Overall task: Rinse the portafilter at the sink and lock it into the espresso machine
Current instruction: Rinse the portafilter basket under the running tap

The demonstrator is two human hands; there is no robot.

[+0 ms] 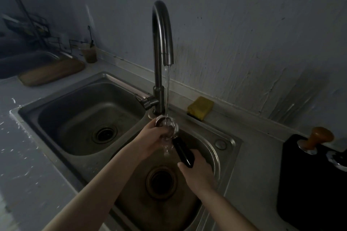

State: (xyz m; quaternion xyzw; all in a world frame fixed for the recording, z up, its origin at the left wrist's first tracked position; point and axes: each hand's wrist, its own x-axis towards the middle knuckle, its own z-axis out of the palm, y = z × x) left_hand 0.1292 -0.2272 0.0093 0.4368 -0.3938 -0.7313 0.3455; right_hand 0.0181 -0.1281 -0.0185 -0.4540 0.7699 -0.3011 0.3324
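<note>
Portafilter (171,133): a round, shiny metal basket on a smooth black handle, held over the right basin of the sink (228,142), just in front of the tap's base. The left hand (154,137) cups the basket's near side, fingers curled around its rim. The right hand (197,172) is wrapped around the lower end of the handle, thumb lying along it. A thin clear stream of water (167,90) falls from the spout into the basket and spills over in a glassy sheet below it.

The tap (161,43) is a tall brushed-steel gooseneck with a short side lever, standing on the sink's back edge between the two basins. Both basins are dull, scuffed stainless steel with rounded corners, each with a dark round drain; the left one is the wider.

A yellow sponge (200,107), blocky and coarse, lies on the back edge of the counter (28,146) against the wall, right of the tap. At the right edge a black mat (309,193) carries a tamper (317,140) with a rounded wooden knob and a metal base, tilted. Toward the back left corner lie an oblong wooden board (52,71) and a plastic cup (90,53) with a dark straw, beside a black wire rack (28,24). The wall is rough, streaky plaster; the counter is pale with white flecks.
</note>
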